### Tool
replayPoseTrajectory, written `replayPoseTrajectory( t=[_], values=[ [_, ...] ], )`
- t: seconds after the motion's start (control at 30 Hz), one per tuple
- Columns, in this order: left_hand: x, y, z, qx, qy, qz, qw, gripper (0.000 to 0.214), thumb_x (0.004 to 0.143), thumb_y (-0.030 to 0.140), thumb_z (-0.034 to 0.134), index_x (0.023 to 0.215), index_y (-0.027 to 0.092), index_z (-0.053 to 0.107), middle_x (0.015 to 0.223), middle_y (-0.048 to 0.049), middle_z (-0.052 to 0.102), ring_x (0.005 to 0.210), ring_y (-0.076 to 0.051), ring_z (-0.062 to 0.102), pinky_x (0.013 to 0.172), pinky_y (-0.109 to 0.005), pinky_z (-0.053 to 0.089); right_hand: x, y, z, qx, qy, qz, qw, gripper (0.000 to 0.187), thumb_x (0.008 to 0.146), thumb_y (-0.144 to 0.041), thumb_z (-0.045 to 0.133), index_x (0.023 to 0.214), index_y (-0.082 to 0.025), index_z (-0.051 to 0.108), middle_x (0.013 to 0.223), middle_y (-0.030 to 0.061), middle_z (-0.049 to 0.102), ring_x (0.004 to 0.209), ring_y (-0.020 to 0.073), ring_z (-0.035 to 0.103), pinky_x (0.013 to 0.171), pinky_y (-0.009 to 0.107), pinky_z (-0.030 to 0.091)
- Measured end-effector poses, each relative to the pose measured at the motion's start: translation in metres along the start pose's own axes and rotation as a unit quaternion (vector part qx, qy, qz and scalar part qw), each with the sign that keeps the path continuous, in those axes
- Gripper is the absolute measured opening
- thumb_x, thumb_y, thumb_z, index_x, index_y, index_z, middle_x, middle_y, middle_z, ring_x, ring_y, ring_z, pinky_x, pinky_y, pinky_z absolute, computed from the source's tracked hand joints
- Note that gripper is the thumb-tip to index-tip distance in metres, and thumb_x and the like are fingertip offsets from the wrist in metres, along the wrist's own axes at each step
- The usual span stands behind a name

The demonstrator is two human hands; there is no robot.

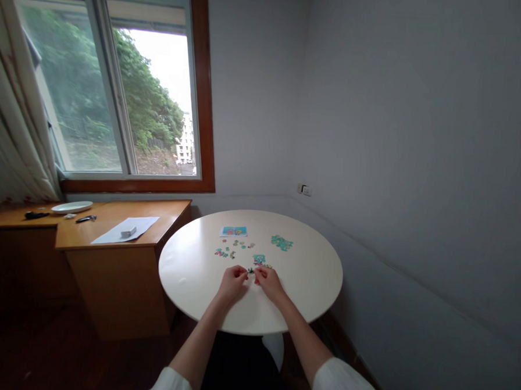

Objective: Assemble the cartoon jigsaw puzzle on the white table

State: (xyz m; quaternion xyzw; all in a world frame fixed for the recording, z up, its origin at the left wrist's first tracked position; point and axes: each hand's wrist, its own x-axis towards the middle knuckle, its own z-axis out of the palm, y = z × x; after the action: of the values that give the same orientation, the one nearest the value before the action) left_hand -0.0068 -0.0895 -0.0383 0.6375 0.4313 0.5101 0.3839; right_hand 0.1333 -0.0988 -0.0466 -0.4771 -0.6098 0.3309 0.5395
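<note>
Dark-teal jigsaw piece (251, 271): one, pinched between the fingertips of your left hand (233, 282) and your right hand (270, 281), midway; long axis too small to tell. Part-joined jigsaw section (259, 258): just beyond your right hand, nearer it than your left.

Left hand (232, 281) near right hand (269, 281)

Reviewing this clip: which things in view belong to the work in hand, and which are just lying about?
Work in hand:
- small puzzle piece between left hand and right hand
- loose pieces
- teal pieces
- picture card

Apparently just lying about, on the desk:
- white plate
- paper
- small white block
</note>
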Motion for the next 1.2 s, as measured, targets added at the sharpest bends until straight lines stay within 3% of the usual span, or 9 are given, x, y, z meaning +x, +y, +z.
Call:
replayPoseTrajectory(
  t=[0.4, 0.67, 1.2],
  values=[
    [-0.0018, 0.0022, -0.0004, 0.025, -0.016, 0.011, 1.0, 0.011, 0.062, 0.021, 0.052, 0.06, 0.013, 0.06, 0.056, -0.0022, 0.06, 0.055, -0.013, 0.053, 0.055, -0.024, 0.039, -0.0008, -0.0006, -0.0004, 0.004, -0.004, 0.009, 1.0, 0.019, 0.066, -0.033, 0.049, 0.059, -0.016, 0.053, 0.047, -0.0014, 0.052, 0.047, 0.0106, 0.048, 0.05, 0.022, 0.038],
    [-0.0022, 0.0028, -0.001, 0.02, -0.006, 0.012, 1.0, 0.011, 0.062, 0.02, 0.052, 0.06, 0.013, 0.06, 0.055, -0.0021, 0.06, 0.054, -0.013, 0.053, 0.055, -0.024, 0.039, 0.0021, 0.0039, 0.0002, 0.003, 0.022, 0.019, 1.0, 0.02, 0.064, -0.034, 0.049, 0.057, -0.016, 0.053, 0.046, -0.0016, 0.052, 0.045, 0.0105, 0.047, 0.048, 0.022, 0.037],
    [-0.0019, 0.0024, -0.0008, 0.018, -0.015, 0.014, 1.0, 0.012, 0.062, 0.022, 0.052, 0.059, 0.013, 0.059, 0.055, -0.0023, 0.06, 0.055, -0.013, 0.054, 0.056, -0.024, 0.039, -0.0017, -0.0012, -0.0005, 0.007, 0.013, 0.012, 1.0, 0.021, 0.063, -0.037, 0.053, 0.059, -0.017, 0.053, 0.047, -0.0016, 0.053, 0.046, 0.0113, 0.05, 0.049, 0.023, 0.039]
  ],
)
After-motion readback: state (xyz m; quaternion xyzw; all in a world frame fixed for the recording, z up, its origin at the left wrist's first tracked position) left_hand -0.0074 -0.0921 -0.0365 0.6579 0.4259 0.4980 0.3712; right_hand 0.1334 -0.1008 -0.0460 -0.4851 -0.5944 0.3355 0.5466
